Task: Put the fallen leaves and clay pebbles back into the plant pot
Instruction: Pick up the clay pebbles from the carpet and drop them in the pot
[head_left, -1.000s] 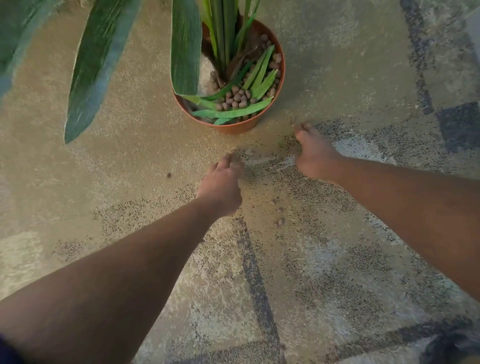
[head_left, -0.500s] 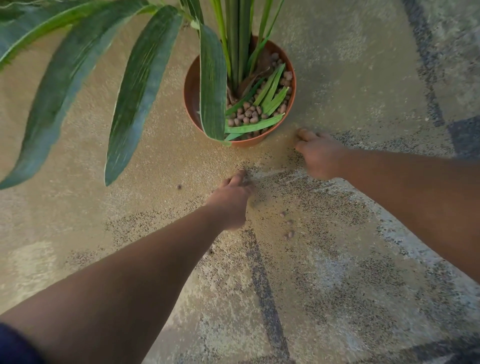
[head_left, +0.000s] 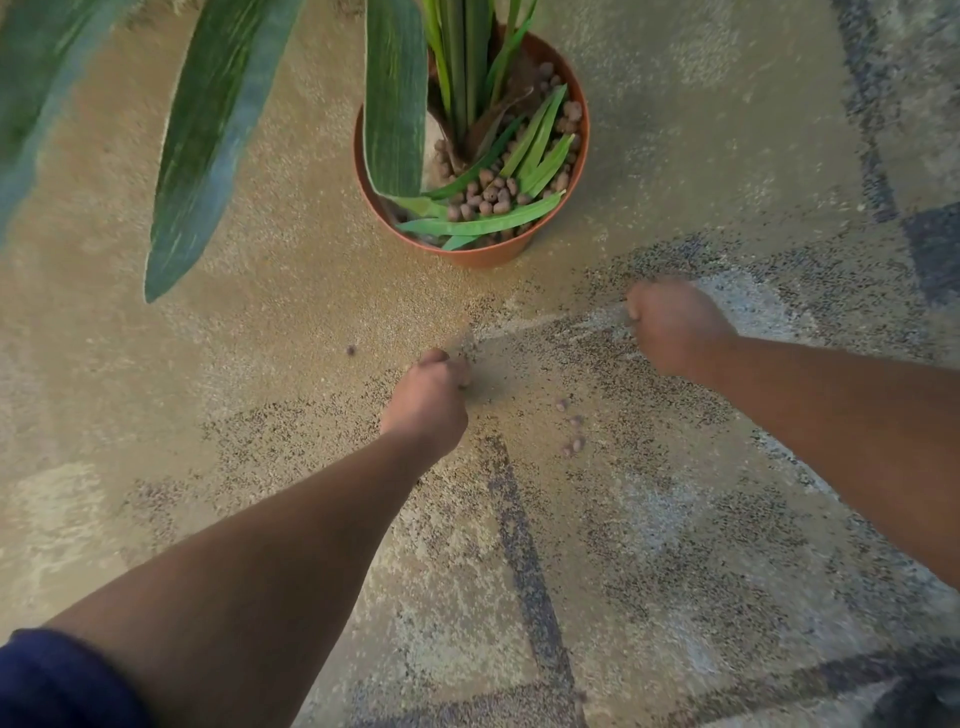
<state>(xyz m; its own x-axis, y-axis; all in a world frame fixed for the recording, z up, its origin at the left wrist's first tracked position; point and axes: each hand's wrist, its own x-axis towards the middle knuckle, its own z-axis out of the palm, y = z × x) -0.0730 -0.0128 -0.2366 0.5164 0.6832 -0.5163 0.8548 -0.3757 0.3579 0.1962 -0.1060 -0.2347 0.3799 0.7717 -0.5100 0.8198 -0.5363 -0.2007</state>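
Observation:
The terracotta plant pot stands on the carpet at top centre. It holds clay pebbles and several loose green leaves laid on top. A few clay pebbles lie on the carpet between my arms, and one more pebble lies to the left. My left hand rests fingers-down on the carpet below the pot, curled, with a pebble showing at its fingertips. My right hand is a closed fist to the right of the pot's base. What is inside it is hidden.
Long green plant leaves hang over the carpet at the upper left, and another leaf droops over the pot's left side. The patterned beige and grey carpet fills the view. A dark object sits in the bottom right corner.
My right hand's fingers, earlier stretched onto the carpet by the pot, have curled into a fist. My left hand has closed its fingers more tightly. The view shifted slightly.

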